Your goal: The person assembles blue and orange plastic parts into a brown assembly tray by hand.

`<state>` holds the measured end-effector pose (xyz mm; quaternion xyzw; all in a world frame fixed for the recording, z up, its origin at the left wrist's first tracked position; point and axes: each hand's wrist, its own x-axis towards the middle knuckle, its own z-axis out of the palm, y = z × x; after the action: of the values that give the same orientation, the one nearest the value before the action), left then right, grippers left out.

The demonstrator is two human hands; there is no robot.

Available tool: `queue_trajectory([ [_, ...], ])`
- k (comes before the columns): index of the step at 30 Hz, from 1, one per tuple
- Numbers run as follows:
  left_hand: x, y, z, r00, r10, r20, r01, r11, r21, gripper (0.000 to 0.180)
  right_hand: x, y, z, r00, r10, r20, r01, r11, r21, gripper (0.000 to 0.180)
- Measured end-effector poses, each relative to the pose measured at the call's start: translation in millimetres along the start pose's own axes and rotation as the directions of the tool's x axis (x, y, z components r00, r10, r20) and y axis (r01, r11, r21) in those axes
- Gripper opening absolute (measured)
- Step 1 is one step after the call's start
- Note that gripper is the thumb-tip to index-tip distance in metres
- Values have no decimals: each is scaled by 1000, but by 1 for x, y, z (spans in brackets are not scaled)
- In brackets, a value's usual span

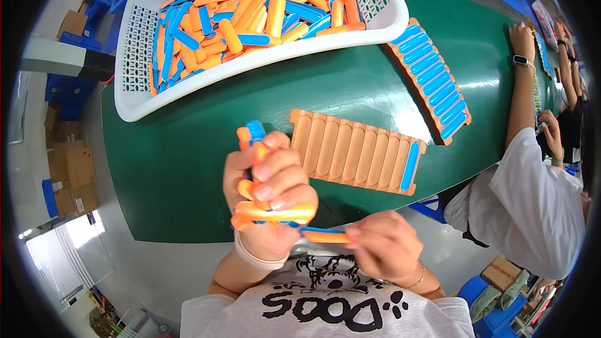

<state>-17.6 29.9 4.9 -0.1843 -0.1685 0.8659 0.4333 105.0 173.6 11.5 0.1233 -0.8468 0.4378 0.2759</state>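
Note:
My left hand (pixel 275 178) is closed around several orange-and-blue plastic strips (pixel 273 213), which stick out above and below the fist. Between finger and thumb, my right hand (pixel 388 247) grips one more orange-and-blue strip (pixel 327 235), its far end close beside the left hand's strips. Just beyond my hands lies a brown slotted tray (pixel 347 150) with rounded grooves. A single blue-faced strip (pixel 410 166) sits in its rightmost groove; the other grooves hold none. Which part of each strip is hidden inside the left fist I cannot tell.
A white perforated basket (pixel 263 56) heaped with orange and blue strips (pixel 250 12) stands at the back left of the green table (pixel 169 181). Farther right lies a second brown tray (pixel 432 112) filled with blue-faced strips. A co-worker's arm (pixel 521 87) rests on the table at the right.

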Motion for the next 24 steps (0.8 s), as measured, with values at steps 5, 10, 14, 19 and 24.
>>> queue_trajectory([
  [5, -7, 2, 0, 990, 143, 8, -134, 906, 403, 20, -1, 1, -4, 683, 727, -70, -475, 516, 713, 15],
  [10, -5, -29, -2, 967, 247, -60, -40, 380, 924, 39, 14, 1, 4, 634, 773, -37, -390, 361, 847, 14],
  [14, -9, -26, 6, 937, 317, -148, 34, 339, 940, 19, 12, 6, 20, 728, 678, -104, -375, 521, 767, 15],
  [19, -6, -25, 6, 943, 316, -103, 26, 237, 971, 12, 12, 7, 2, 799, 600, 41, -520, 656, 547, 5],
  [24, -3, -23, 2, 934, 353, 51, -74, 53, 996, 14, 17, 8, -10, 807, 576, 134, -567, 689, 452, 12],
])
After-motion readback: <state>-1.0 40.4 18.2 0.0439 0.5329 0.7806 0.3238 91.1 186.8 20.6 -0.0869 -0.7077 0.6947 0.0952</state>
